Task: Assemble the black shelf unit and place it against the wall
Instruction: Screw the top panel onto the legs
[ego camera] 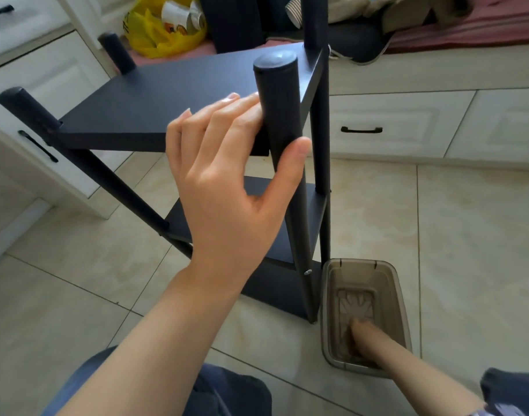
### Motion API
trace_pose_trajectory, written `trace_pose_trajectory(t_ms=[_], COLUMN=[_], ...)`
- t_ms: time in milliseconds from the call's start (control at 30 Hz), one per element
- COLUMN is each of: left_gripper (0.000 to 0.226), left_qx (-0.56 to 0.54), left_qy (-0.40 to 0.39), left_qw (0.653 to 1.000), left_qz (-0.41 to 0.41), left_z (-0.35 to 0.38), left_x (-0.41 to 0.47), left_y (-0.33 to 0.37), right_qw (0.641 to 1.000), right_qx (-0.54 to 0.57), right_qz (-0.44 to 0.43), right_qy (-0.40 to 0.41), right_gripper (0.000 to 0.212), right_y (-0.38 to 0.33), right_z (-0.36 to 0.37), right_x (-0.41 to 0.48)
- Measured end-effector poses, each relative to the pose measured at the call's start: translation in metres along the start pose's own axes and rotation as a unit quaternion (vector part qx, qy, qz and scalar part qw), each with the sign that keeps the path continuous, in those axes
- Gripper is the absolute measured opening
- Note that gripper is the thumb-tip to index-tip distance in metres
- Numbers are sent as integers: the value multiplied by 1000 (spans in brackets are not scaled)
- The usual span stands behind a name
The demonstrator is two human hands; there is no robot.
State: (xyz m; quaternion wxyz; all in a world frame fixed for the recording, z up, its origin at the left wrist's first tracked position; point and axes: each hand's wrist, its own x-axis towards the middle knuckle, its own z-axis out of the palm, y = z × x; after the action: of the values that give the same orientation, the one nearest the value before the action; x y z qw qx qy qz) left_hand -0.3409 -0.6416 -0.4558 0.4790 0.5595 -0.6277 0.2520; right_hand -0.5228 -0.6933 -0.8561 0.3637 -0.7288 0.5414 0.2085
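Observation:
The black shelf unit stands on the tiled floor in front of me, with three boards joined by round black poles. My left hand holds its near right pole. The thumb wraps the pole's right side and the fingers lie across the top board's front edge. A silver screw head shows low on that pole by the bottom board. My right hand reaches down into a brown translucent box on the floor right of the shelf. Its fingers are blurred behind the box wall.
White cabinets with black handles line the left side and the back. A yellow bag of rubbish and heaped cloth lie behind the shelf. My knees in dark trousers are at the bottom edge.

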Motion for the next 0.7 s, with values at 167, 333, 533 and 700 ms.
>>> trace_pose_trajectory(t_ms=[167,333,533,700], left_gripper=[49,48,47,46], left_qx=[5,4,8,4], left_qy=[-4,-4,-6,-4], left_qw=[1000,1000,1000,1000], left_qz=[6,2,2,-5], left_z=[-1,-1,0,-1], left_x=[-1,0,0,1], left_y=[-1,0,-1,1], right_qw=[998,996,997,993], right_qx=[-56,-78,-20,18], right_qz=[-15,-31,-62,-85], right_qy=[5,16,40,82], right_gripper=[38,38,24,11], right_y=[0,2,1,2], right_z=[0,3,-9,-18], right_x=[2,3,-8,-20])
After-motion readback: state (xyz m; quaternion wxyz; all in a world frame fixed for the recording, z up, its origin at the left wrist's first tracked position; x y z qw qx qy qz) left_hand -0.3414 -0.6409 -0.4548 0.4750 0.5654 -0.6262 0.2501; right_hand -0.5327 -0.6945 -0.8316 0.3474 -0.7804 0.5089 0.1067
